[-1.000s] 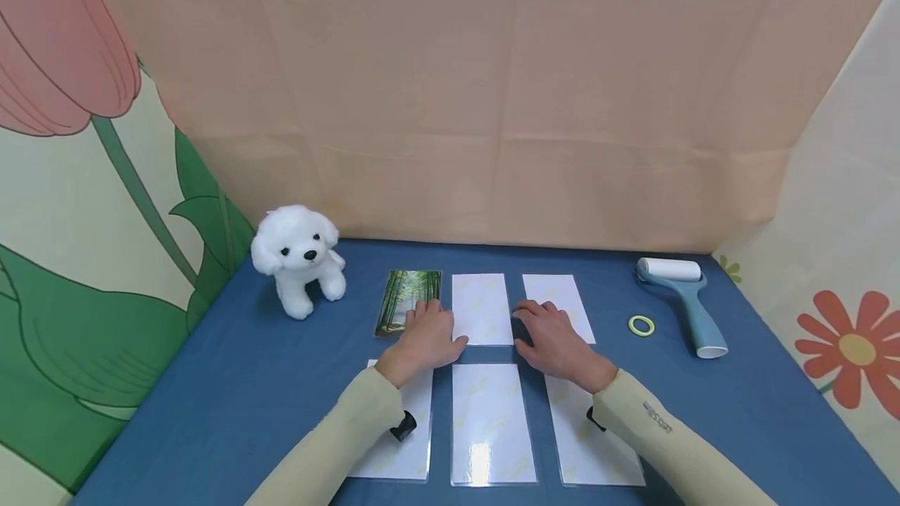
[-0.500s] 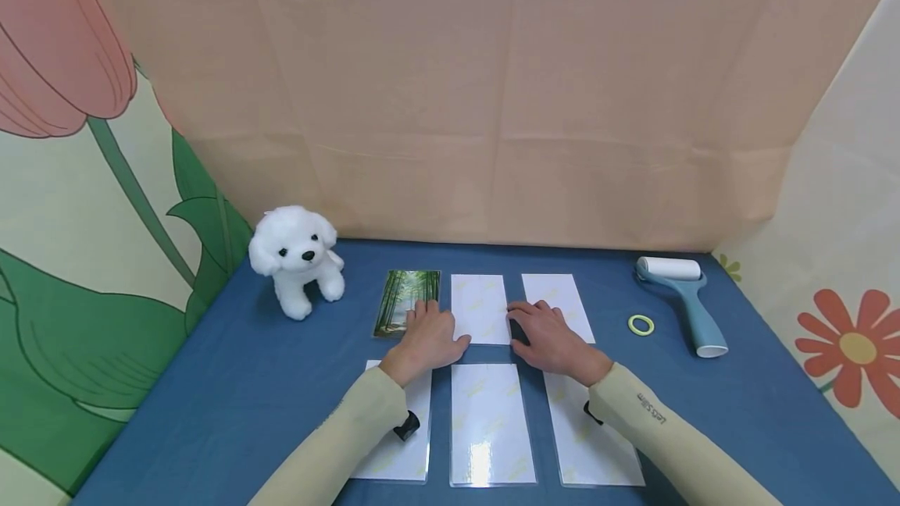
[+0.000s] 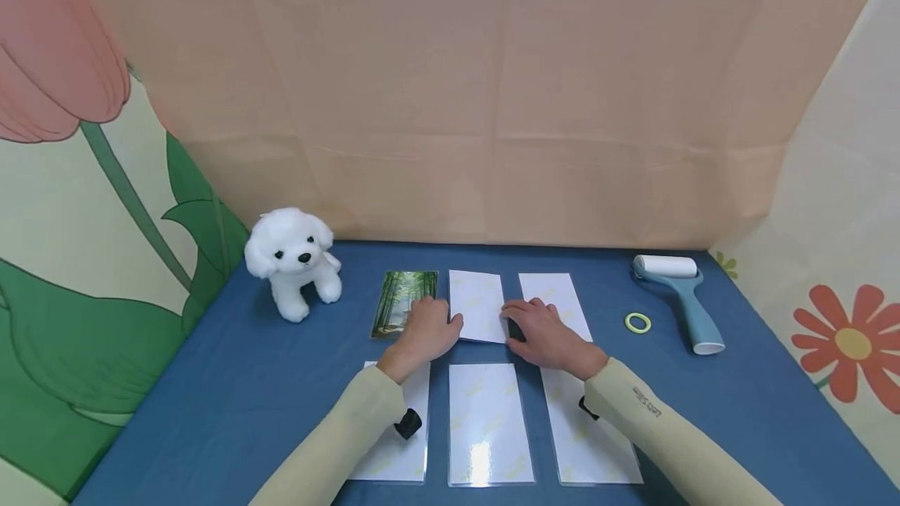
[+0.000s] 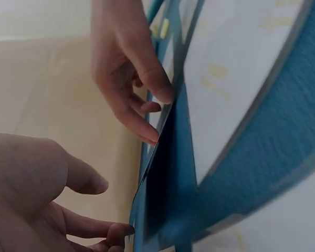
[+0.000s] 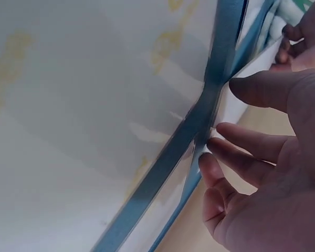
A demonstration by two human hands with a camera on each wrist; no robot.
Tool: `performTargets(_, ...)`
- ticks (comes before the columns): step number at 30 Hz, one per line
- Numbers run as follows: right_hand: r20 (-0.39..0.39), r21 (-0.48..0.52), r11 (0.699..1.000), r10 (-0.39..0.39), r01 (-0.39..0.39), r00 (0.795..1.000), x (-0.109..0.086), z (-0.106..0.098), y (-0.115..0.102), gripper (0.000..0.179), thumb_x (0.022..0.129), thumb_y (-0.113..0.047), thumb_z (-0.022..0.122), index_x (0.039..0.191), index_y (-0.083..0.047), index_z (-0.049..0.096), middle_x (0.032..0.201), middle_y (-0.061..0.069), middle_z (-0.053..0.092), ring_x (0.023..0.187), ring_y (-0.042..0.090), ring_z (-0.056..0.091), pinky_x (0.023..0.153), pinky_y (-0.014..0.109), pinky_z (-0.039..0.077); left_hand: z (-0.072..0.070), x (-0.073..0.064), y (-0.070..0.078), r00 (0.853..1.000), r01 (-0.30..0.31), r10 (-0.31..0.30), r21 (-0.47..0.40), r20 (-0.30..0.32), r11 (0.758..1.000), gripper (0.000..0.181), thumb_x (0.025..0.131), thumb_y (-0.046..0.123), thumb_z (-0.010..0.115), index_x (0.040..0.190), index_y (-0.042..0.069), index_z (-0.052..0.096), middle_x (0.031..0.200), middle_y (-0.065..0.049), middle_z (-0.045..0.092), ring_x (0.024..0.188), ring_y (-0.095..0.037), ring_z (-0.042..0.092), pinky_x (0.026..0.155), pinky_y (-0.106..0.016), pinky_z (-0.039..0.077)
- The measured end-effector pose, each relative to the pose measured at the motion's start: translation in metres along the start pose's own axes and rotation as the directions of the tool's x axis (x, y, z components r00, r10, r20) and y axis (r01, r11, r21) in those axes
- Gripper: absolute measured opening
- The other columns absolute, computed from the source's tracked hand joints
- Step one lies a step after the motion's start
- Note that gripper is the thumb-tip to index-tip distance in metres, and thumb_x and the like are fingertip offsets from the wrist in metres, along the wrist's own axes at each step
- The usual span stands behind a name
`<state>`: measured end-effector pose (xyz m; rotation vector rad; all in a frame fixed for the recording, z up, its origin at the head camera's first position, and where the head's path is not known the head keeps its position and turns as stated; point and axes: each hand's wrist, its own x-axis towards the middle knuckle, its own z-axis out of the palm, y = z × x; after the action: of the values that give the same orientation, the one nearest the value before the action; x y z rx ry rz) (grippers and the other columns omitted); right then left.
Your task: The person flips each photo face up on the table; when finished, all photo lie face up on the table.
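Observation:
A white laminated card [image 3: 476, 305] in the middle of the far row is tilted, its left side raised off the blue tabletop. My left hand [image 3: 426, 330] holds its left edge with bent fingers, covering part of a forest picture card [image 3: 399, 307]. At the opposite edge my right hand [image 3: 544, 334] has its thumb and fingertips on the card. In the left wrist view the right hand [image 4: 128, 68] grips the raised edge, and the left hand [image 4: 52, 194] has its fingertips at the far end. In the right wrist view, the right fingers [image 5: 241, 139] curl near that edge.
More white cards lie around: one far right [image 3: 558, 299], a near middle one [image 3: 488, 424], and two partly under the forearms. A plush white dog [image 3: 291, 264] stands left. To the right are a yellow-green ring [image 3: 637, 323] and a blue-handled lint roller [image 3: 685, 299].
The middle far card lay flat earlier; its left side is now lifted and turned slightly. My left hand has risen a little, and my right hand has shifted slightly left.

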<state>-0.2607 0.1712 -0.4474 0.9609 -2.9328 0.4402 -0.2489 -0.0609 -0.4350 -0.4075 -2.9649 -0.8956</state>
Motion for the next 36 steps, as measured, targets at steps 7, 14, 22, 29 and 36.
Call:
performTargets(7,0.019,0.214,0.975,0.058,-0.061,0.998,0.006,-0.005,-0.002,0.038,0.101,-0.024,0.063,0.132,-0.003,0.063,0.120,0.012,0.066,0.105,0.030,0.059,0.092,0.053,0.044,-0.008,0.003,0.014,0.993,-0.004,-0.017,-0.176,-0.116,0.984,0.029,0.105,0.018,0.050,0.104,-0.004,0.069,0.099,-0.016,0.059,0.094,-0.031,0.053,0.082,-0.047,0.044)
performTargets(14,0.070,0.450,0.873,0.175,-0.188,0.982,0.007,-0.020,-0.006,0.058,0.107,-0.048,0.043,0.155,-0.014,0.043,0.143,0.010,0.057,0.125,0.025,0.056,0.107,0.051,0.040,-0.004,0.013,0.031,0.995,-0.073,0.040,-0.386,-0.093,0.919,0.037,0.109,0.018,0.038,0.128,-0.002,0.062,0.120,-0.013,0.060,0.108,-0.028,0.058,0.094,-0.046,0.047)
performTargets(22,0.158,0.593,0.755,0.234,-0.282,0.959,0.004,-0.027,-0.001,0.069,0.103,-0.062,0.039,0.160,-0.022,0.033,0.151,0.013,0.047,0.122,0.032,0.060,0.102,0.054,0.044,0.016,0.021,0.034,0.989,-0.117,0.143,-0.387,0.037,0.915,0.043,0.105,0.010,0.038,0.144,-0.003,0.050,0.134,-0.017,0.055,0.120,-0.030,0.055,0.101,-0.048,0.045)
performTargets(29,0.165,0.667,0.675,0.279,-0.315,0.946,0.001,-0.033,0.007,0.063,0.105,-0.053,0.045,0.157,-0.018,0.038,0.142,0.011,0.056,0.112,0.028,0.063,0.109,0.063,0.031,0.033,0.022,0.030,0.979,-0.125,0.163,-0.273,0.120,0.954,0.044,0.101,0.007,0.047,0.143,0.000,0.054,0.122,-0.018,0.055,0.108,-0.031,0.048,0.095,-0.052,0.042)
performTargets(36,0.128,0.721,0.636,0.268,-0.275,0.955,-0.004,-0.043,0.014,0.055,0.107,-0.034,0.043,0.156,-0.008,0.036,0.118,0.018,0.069,0.100,0.035,0.068,0.088,0.049,0.047,0.039,0.021,0.028,0.970,-0.092,0.126,-0.170,0.207,0.981,0.048,0.099,0.013,0.054,0.147,0.011,0.055,0.117,-0.014,0.052,0.103,-0.030,0.041,0.088,-0.049,0.039)
